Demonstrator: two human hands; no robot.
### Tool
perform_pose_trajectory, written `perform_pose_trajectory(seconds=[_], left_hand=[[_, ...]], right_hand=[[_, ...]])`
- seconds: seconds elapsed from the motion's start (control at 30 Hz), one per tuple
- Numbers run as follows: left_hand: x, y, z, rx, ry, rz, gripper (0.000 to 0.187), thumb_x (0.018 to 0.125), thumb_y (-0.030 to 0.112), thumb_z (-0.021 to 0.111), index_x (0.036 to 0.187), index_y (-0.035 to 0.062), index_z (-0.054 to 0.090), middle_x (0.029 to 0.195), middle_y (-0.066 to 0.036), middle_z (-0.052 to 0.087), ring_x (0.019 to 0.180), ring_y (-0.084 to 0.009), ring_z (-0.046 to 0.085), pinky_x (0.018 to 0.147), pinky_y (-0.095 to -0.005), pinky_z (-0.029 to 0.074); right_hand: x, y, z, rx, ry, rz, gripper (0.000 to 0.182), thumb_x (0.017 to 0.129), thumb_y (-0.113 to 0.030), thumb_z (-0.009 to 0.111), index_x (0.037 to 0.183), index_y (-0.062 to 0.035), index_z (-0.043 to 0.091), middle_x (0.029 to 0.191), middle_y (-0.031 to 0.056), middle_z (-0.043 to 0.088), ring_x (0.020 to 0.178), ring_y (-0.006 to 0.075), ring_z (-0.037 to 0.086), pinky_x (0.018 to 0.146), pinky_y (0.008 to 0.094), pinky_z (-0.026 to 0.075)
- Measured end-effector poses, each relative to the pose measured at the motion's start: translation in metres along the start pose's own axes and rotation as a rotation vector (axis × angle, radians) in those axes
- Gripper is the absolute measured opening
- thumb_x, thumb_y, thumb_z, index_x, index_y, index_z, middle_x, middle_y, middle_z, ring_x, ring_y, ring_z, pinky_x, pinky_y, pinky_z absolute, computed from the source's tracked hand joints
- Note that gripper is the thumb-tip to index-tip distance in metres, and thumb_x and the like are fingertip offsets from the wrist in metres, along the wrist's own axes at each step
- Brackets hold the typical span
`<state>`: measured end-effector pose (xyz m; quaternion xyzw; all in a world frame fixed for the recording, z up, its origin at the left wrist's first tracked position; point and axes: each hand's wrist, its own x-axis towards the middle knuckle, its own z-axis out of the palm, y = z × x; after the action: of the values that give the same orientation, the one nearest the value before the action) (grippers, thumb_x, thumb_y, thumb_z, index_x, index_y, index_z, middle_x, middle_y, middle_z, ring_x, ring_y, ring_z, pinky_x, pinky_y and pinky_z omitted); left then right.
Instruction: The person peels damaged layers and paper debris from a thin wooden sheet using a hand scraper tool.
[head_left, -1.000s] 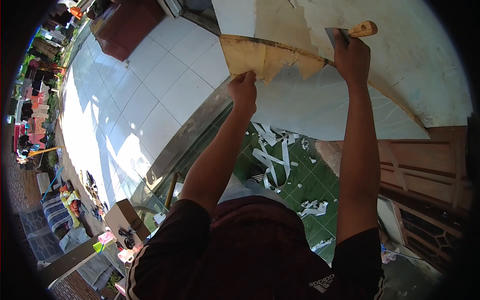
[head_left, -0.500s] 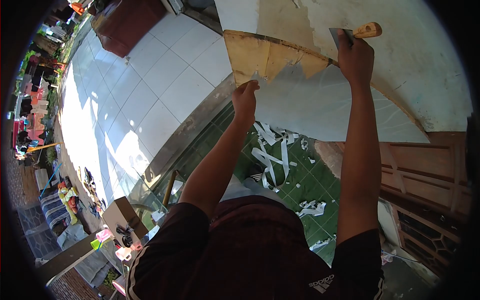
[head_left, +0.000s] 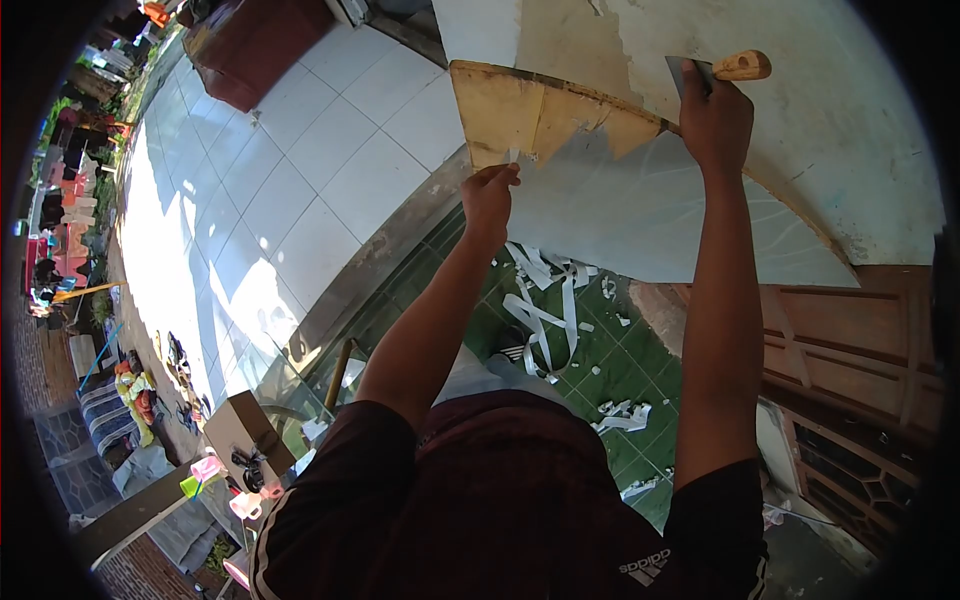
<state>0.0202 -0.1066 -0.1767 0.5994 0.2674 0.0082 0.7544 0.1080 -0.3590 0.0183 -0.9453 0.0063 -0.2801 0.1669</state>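
A board's front panel has a pale grey covering [head_left: 610, 225], torn along a jagged line below a strip of bare yellowish wood [head_left: 490, 110]. My left hand [head_left: 488, 205] is closed at the panel's left edge, pinching a small loose flap of the covering [head_left: 514, 156] at the tear. My right hand [head_left: 722, 125] grips a scraper [head_left: 742, 66] with a wooden handle and a flat metal blade. It rests over the whitish top surface [head_left: 820, 130], just beyond the panel's dark upper edge, with the blade off the torn part.
Torn white strips [head_left: 540, 315] and scraps lie on the green tiled floor [head_left: 590, 390] below. White tiles [head_left: 330, 130] extend to the left, with a dark red block-like object [head_left: 255, 50] at the back. A cardboard box [head_left: 245, 435] stands lower left; wooden panelling [head_left: 850, 330] is at right.
My right hand and the scraper have shifted slightly to the right. At my left fingertips a small pale flap now shows more clearly; that hand has barely moved.
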Motion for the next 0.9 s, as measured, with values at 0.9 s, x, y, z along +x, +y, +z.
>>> perform_pose_trajectory(seconds=[0.9], left_hand=[[0.021, -0.008, 0.005, 0.109, -0.008, 0.115, 0.027, 0.093, 0.025, 0.078, 0.094, -0.0018, 0.080, 0.082, -0.005, 0.074, 0.074, -0.0143, 0.062, 0.073, -0.0337, 0.049]], right_hand=[[0.003, 0.001, 0.003, -0.010, -0.005, -0.003, 0.051, 0.104, -0.045, 0.059, 0.088, 0.0006, 0.075, 0.086, 0.0222, 0.076, 0.084, 0.0422, 0.074, 0.080, 0.0513, 0.057]])
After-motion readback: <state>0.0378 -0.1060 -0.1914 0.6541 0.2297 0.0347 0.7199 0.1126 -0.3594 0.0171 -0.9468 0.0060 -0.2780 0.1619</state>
